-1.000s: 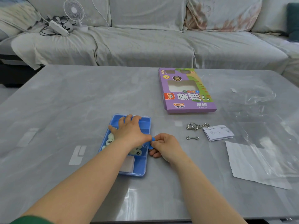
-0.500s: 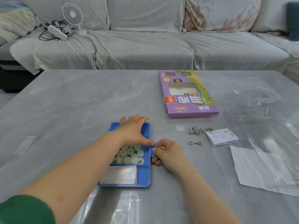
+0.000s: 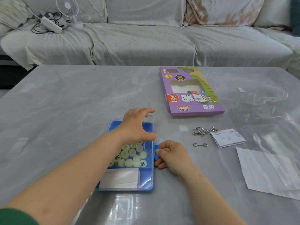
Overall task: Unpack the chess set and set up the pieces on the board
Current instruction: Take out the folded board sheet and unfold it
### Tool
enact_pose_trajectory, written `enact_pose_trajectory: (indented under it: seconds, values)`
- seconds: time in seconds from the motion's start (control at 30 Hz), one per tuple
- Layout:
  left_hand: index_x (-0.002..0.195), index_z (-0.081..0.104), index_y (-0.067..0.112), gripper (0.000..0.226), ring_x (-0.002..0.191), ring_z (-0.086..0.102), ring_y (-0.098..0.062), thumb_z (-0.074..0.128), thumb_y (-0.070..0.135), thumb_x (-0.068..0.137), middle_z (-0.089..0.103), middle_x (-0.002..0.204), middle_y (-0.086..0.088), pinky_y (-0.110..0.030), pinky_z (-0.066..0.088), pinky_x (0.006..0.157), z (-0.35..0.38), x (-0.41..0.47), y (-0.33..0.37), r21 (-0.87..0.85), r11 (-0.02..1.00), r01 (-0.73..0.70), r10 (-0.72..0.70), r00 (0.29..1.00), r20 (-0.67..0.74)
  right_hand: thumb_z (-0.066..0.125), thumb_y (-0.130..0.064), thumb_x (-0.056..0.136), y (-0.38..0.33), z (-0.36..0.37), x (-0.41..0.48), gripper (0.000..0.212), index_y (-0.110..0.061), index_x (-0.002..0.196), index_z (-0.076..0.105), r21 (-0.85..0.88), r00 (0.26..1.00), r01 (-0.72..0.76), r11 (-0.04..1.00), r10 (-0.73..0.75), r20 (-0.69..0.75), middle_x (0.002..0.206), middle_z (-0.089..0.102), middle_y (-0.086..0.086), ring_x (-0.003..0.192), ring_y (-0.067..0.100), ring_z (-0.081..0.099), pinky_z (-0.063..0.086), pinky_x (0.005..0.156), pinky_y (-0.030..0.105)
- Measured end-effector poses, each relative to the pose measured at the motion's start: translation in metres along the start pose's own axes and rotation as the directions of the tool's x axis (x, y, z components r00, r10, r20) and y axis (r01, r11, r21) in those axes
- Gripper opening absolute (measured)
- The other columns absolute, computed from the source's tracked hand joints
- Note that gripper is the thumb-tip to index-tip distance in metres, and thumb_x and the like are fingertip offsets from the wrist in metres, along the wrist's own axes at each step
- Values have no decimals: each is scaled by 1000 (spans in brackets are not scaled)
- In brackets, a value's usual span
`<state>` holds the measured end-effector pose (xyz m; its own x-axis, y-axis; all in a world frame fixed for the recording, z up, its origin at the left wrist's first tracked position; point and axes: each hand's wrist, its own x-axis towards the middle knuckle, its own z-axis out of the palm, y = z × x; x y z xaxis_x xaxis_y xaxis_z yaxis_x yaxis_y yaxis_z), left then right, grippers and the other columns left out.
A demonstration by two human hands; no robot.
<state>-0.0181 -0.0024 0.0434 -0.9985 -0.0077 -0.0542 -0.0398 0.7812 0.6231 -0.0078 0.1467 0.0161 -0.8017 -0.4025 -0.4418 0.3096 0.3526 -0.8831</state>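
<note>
A blue plastic case (image 3: 146, 186) with a clear lid lies on the grey table in front of me. Several pale green round chess pieces (image 3: 133, 157) fill its middle compartment, some with dark characters. A folded white sheet (image 3: 120, 177) lies in the near compartment. My left hand (image 3: 134, 127) arches over the case's far half, thumb at the right edge and fingertips past the far edge, gripping the clear lid. My right hand (image 3: 172, 155) pinches the blue latch tab (image 3: 156, 151) on the case's right side.
The purple chess-set box (image 3: 191, 96) lies beyond the case to the right. Two metal wire puzzles (image 3: 204, 131) and a small leaflet (image 3: 227, 137) sit right of my hands. White paper (image 3: 267, 174) and clear plastic wrap (image 3: 269, 101) cover the table's right. A sofa stands behind.
My left hand has shifted from the case's middle to its far half and lifted slightly, uncovering the pieces. The right hand stays on the latch tab.
</note>
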Motion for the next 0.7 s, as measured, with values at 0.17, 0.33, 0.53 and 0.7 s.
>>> enact_pose_trajectory:
  seconds: [0.17, 0.33, 0.53, 0.7]
  values:
    - [114, 43, 32, 54, 96, 43, -5, 67, 32, 65, 41, 106, 6, -2, 33, 73, -30, -6, 1, -319, 947, 43, -60, 997, -42, 46, -2, 90, 2, 5, -1, 16, -14, 80, 50, -42, 997, 26, 999, -29, -73, 52, 55, 2, 33, 2, 49, 44, 40, 15]
    - [119, 45, 29, 54, 107, 41, -8, 73, 26, 73, 40, 116, 8, -19, 33, 83, -54, -17, 5, -367, 919, 143, -161, 987, -19, 43, 1, 90, 4, 8, -5, 23, -21, 89, 50, -37, 989, 89, 995, -93, -117, 54, 51, 2, 31, 1, 46, 40, 38, 14]
    - [138, 33, 21, 55, 106, 48, -17, 52, 12, 87, 41, 124, 3, -33, 45, 78, -90, -39, 5, -393, 870, 298, -382, 911, -155, 41, 2, 90, 4, 13, -9, 24, -18, 91, 55, -68, 976, 114, 991, -125, -179, 58, 49, 1, 32, 0, 46, 41, 39, 12]
    - [133, 38, 8, 41, 65, 59, -14, 43, 5, 93, 56, 91, -6, -18, 47, 39, -115, -73, -25, -537, 764, 358, -520, 834, -185, 40, 0, 91, 4, 17, -12, 23, -17, 93, 55, -101, 969, 114, 988, -133, -210, 58, 50, 0, 33, -1, 46, 41, 38, 11]
